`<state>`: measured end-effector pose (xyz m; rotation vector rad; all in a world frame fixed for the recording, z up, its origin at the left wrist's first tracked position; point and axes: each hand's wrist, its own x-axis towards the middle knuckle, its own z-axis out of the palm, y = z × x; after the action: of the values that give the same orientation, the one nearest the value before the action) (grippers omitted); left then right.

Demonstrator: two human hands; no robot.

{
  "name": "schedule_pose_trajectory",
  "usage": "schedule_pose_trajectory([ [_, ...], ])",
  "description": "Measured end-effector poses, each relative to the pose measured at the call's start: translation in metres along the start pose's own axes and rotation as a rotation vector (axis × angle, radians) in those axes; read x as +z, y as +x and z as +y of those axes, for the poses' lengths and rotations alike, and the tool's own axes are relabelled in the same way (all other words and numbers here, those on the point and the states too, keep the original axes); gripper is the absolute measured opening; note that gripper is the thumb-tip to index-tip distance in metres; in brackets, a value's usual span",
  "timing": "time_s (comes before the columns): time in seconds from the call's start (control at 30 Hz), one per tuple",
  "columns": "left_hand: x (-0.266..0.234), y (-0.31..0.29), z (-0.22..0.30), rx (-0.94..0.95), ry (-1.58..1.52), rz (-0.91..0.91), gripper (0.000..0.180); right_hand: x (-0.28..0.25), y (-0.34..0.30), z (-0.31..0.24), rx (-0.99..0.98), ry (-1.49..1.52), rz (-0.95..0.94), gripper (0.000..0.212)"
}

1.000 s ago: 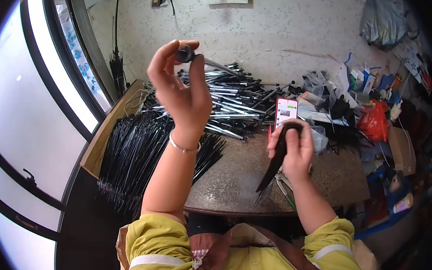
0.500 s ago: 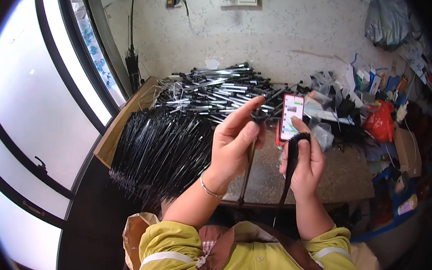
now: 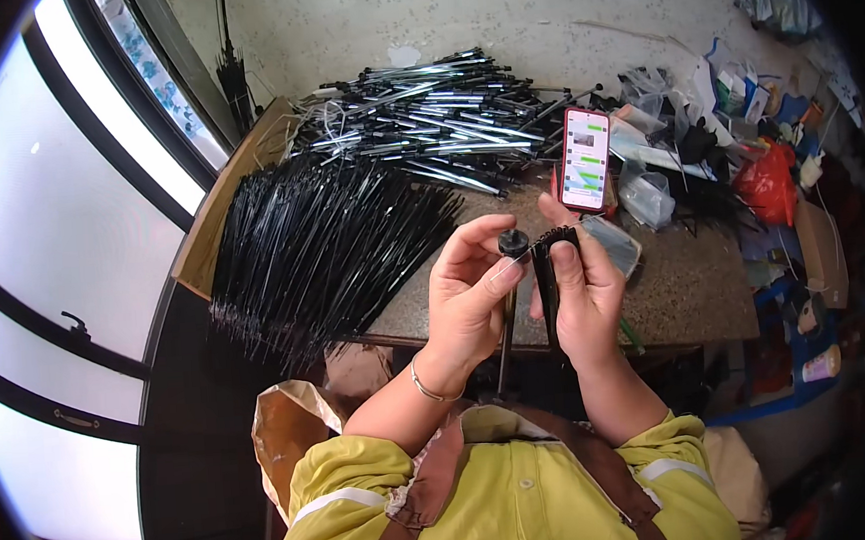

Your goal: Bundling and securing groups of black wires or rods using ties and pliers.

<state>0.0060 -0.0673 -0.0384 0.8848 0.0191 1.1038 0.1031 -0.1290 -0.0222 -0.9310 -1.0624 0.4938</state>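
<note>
My left hand (image 3: 467, 298) is closed around an umbrella shaft (image 3: 513, 243), its round black end piece up between thumb and fingers and its rod hanging below. Beside it my right hand (image 3: 588, 309) pinches a bundle of black umbrella ribs (image 3: 546, 292), with a row of small looped ends along the top. What looks like a thin wire stretches from the ribs to the black end piece. Behind my hands lies a heap of metal umbrella shafts (image 3: 422, 115). A thick stack of black ribs (image 3: 325, 242) spreads to the left.
A lit phone (image 3: 585, 159) in a red case stands propped behind my right hand. Near it are a clear plastic packet (image 3: 611, 242) and plastic bags. Clutter with a red bag (image 3: 770, 184) fills the right side. A wooden board (image 3: 232, 204) edges the table's left.
My right hand has moved from the phone's screen down to my left hand, bringing the ribs next to the shaft's black end. The whole view has tilted downward.
</note>
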Motion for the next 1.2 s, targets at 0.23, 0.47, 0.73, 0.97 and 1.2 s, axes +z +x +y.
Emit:
schedule_pose_trajectory([
  [0.23,0.000,-0.001,0.000,-0.089,-0.097,0.004,0.036,0.000,0.002,0.003,-0.018,0.002,-0.009,0.038],
  [0.47,0.014,0.006,-0.007,0.075,0.102,0.031,0.037,-0.003,0.012,0.006,-0.131,-0.173,0.027,0.038],
  [0.73,0.050,0.026,0.018,0.458,0.403,-0.115,0.037,0.009,0.027,-0.030,-0.392,-0.276,0.033,0.040],
  [0.97,0.040,0.047,0.006,0.550,0.539,-0.163,0.034,0.012,0.031,-0.020,-0.417,-0.320,0.195,0.039],
  [1.2,0.037,0.055,0.002,0.486,0.454,-0.242,0.034,0.010,0.039,-0.013,-0.456,-0.293,0.242,0.039],
])
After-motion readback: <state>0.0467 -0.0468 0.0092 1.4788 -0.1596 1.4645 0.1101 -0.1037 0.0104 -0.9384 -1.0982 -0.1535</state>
